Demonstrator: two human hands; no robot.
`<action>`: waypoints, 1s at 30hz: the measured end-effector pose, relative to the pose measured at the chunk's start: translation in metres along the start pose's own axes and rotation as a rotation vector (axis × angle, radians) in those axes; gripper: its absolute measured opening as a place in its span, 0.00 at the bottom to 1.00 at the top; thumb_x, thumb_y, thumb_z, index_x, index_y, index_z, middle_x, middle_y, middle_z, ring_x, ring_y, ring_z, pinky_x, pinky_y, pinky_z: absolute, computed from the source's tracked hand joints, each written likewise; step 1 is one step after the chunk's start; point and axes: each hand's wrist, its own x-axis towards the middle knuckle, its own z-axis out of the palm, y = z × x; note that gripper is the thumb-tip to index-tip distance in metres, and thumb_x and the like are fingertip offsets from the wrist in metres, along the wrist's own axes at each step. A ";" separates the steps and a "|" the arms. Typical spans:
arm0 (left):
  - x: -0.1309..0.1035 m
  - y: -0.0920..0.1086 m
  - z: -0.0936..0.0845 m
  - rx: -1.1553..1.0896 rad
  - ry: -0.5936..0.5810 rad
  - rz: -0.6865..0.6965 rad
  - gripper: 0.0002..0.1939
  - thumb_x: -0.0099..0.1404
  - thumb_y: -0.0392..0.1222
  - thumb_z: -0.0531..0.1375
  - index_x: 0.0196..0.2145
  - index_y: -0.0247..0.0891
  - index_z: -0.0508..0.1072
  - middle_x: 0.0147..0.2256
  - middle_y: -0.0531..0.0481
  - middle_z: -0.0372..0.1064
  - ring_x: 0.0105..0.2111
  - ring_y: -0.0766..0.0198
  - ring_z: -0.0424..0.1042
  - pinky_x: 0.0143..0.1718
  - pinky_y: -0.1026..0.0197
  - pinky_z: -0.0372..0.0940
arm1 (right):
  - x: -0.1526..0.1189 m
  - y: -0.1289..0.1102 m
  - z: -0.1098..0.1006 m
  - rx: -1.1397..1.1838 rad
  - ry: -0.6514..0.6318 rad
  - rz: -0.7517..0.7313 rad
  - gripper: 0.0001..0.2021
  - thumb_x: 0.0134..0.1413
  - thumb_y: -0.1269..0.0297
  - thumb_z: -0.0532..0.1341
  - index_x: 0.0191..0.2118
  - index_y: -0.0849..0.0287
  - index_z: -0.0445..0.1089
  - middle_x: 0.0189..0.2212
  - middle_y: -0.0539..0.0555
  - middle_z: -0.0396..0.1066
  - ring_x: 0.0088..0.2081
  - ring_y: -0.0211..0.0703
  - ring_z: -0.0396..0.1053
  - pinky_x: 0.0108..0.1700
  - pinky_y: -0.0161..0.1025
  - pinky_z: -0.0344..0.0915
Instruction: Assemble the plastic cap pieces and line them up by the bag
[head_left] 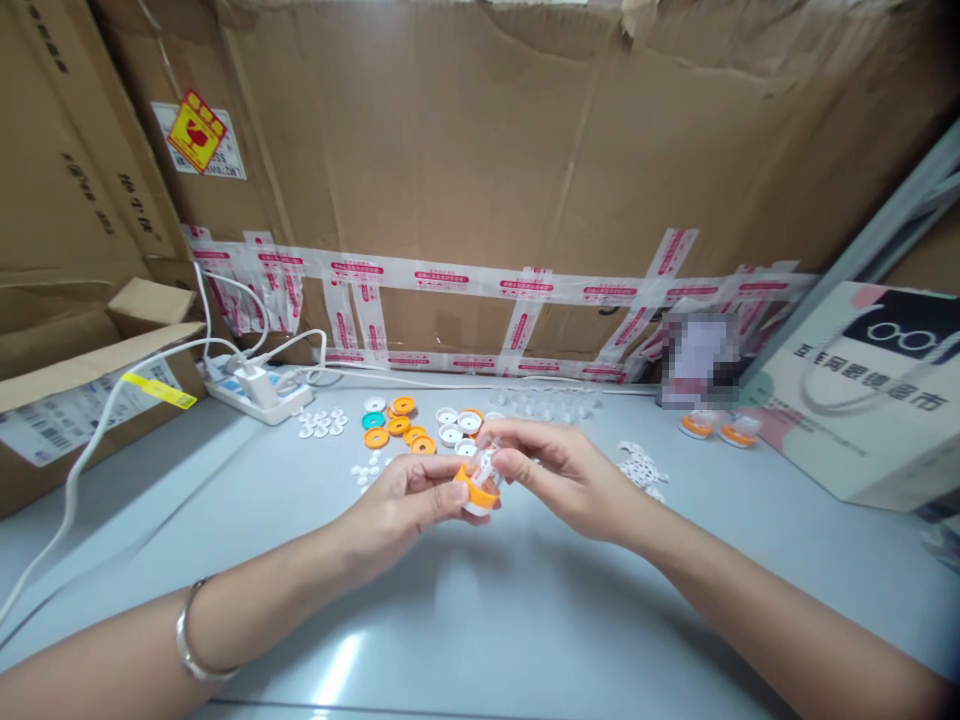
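Pinching the orange-and-white piece (478, 492) above the near-middle of the table, our L hand (420, 495) is curled nearly closed on its base; our R hand (574, 475) has thumb & fingertips closed round the clear top (489, 462), w/ white bits showing inside. Both grips are fingertip-only, so we could lose the piece if one slips; an off-centre push might tilt the top or knock the insides loose, & squeezing too hard could pop it out. We can't tell if it's fully seated, b/c fingers hide the join.

The tabletop (465, 640) is smooth, grey-blue & shiny, so dropped bits may skid. Just beyond our hands, loose coloured rings (376, 438) & flat white bits (640, 468) could get scattered by a knuckle. Farther back: clear parts (555, 403), power strip (274, 402) w/ white cables, two similar pcs. (697, 427) on R, & a paper bag (847, 400). Behind, a big taped carton (525, 150) walls us in.
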 end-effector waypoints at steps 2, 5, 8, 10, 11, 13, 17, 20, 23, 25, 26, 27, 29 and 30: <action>0.000 -0.001 -0.001 -0.030 -0.031 0.006 0.12 0.58 0.42 0.61 0.38 0.35 0.75 0.34 0.47 0.69 0.36 0.64 0.67 0.40 0.61 0.62 | -0.001 0.001 0.000 -0.027 -0.011 -0.035 0.13 0.60 0.57 0.50 0.37 0.57 0.68 0.30 0.50 0.67 0.30 0.36 0.63 0.33 0.35 0.61; 0.000 -0.001 -0.004 -0.053 -0.108 -0.016 0.12 0.59 0.44 0.60 0.37 0.32 0.75 0.34 0.46 0.69 0.35 0.64 0.67 0.40 0.61 0.62 | -0.004 0.004 0.000 -0.078 -0.003 -0.117 0.11 0.60 0.60 0.51 0.42 0.55 0.67 0.33 0.51 0.69 0.33 0.38 0.65 0.36 0.36 0.62; 0.002 0.001 -0.009 -0.074 -0.162 -0.076 0.13 0.59 0.44 0.59 0.37 0.31 0.74 0.34 0.44 0.68 0.35 0.63 0.67 0.39 0.61 0.62 | -0.004 0.008 -0.001 -0.104 0.001 -0.220 0.12 0.60 0.64 0.50 0.47 0.53 0.66 0.37 0.52 0.70 0.38 0.40 0.66 0.41 0.38 0.62; 0.003 0.003 -0.011 -0.029 -0.154 -0.075 0.14 0.59 0.45 0.60 0.38 0.31 0.74 0.35 0.44 0.69 0.35 0.63 0.68 0.40 0.61 0.62 | -0.004 0.010 -0.004 -0.118 -0.016 -0.261 0.13 0.60 0.66 0.50 0.49 0.52 0.64 0.39 0.52 0.70 0.40 0.41 0.66 0.43 0.40 0.62; 0.004 0.004 -0.011 0.020 -0.126 -0.056 0.14 0.59 0.45 0.60 0.38 0.31 0.74 0.35 0.44 0.69 0.36 0.62 0.68 0.40 0.60 0.63 | -0.003 0.011 -0.006 -0.126 -0.024 -0.260 0.14 0.61 0.66 0.49 0.49 0.52 0.64 0.40 0.52 0.70 0.41 0.41 0.66 0.44 0.40 0.61; 0.007 0.004 -0.010 0.138 -0.037 -0.013 0.13 0.58 0.44 0.61 0.39 0.33 0.72 0.37 0.45 0.69 0.38 0.62 0.68 0.42 0.59 0.63 | -0.002 0.011 -0.008 -0.129 -0.032 -0.208 0.14 0.60 0.63 0.50 0.51 0.51 0.63 0.42 0.53 0.69 0.43 0.42 0.65 0.46 0.41 0.60; 0.011 -0.008 -0.009 0.335 0.106 -0.008 0.12 0.56 0.40 0.62 0.37 0.34 0.67 0.38 0.47 0.69 0.38 0.63 0.69 0.42 0.59 0.63 | 0.001 0.013 -0.007 -0.152 -0.052 0.025 0.15 0.56 0.55 0.55 0.47 0.55 0.63 0.31 0.50 0.68 0.31 0.38 0.63 0.33 0.35 0.61; 0.012 -0.026 -0.012 0.473 0.125 -0.013 0.12 0.54 0.37 0.62 0.34 0.35 0.63 0.34 0.49 0.69 0.34 0.65 0.70 0.38 0.61 0.63 | 0.001 0.015 0.000 -0.212 -0.183 0.082 0.10 0.56 0.58 0.55 0.41 0.55 0.64 0.23 0.47 0.63 0.25 0.35 0.59 0.27 0.32 0.55; 0.011 -0.037 -0.014 0.623 0.136 0.049 0.12 0.53 0.35 0.61 0.35 0.36 0.62 0.35 0.49 0.69 0.34 0.64 0.69 0.37 0.62 0.63 | 0.000 0.019 0.005 -0.246 -0.265 0.041 0.08 0.54 0.62 0.57 0.40 0.56 0.64 0.25 0.47 0.64 0.27 0.35 0.60 0.29 0.32 0.55; 0.010 -0.037 -0.013 0.783 0.170 0.077 0.11 0.53 0.37 0.61 0.35 0.36 0.64 0.36 0.49 0.69 0.35 0.63 0.68 0.38 0.61 0.62 | 0.000 0.022 0.008 -0.256 -0.269 0.028 0.07 0.54 0.64 0.56 0.39 0.56 0.65 0.25 0.47 0.64 0.27 0.35 0.60 0.29 0.32 0.55; 0.010 -0.036 -0.012 0.860 0.188 0.081 0.11 0.53 0.38 0.61 0.35 0.36 0.66 0.35 0.49 0.69 0.35 0.62 0.68 0.39 0.61 0.61 | 0.001 0.023 0.008 -0.256 -0.271 0.027 0.06 0.54 0.64 0.56 0.39 0.56 0.65 0.25 0.47 0.63 0.27 0.35 0.60 0.29 0.32 0.55; 0.009 -0.034 -0.011 0.919 0.203 0.075 0.11 0.53 0.40 0.62 0.34 0.36 0.67 0.35 0.50 0.70 0.35 0.61 0.67 0.38 0.61 0.61 | 0.001 0.024 0.009 -0.255 -0.273 0.029 0.06 0.54 0.64 0.56 0.38 0.57 0.65 0.25 0.47 0.63 0.26 0.34 0.60 0.29 0.32 0.55; 0.009 -0.031 -0.009 0.973 0.217 0.052 0.12 0.52 0.41 0.63 0.34 0.36 0.68 0.34 0.50 0.70 0.34 0.61 0.67 0.37 0.61 0.60 | 0.002 0.026 0.009 -0.254 -0.275 0.027 0.06 0.53 0.65 0.56 0.38 0.57 0.65 0.24 0.47 0.62 0.26 0.34 0.59 0.29 0.31 0.55; 0.009 -0.029 -0.009 0.977 0.217 0.045 0.12 0.52 0.42 0.63 0.34 0.35 0.69 0.34 0.50 0.70 0.34 0.62 0.67 0.36 0.62 0.60 | 0.003 0.026 0.010 -0.255 -0.271 0.024 0.07 0.53 0.65 0.56 0.38 0.57 0.65 0.24 0.47 0.62 0.26 0.34 0.59 0.29 0.31 0.55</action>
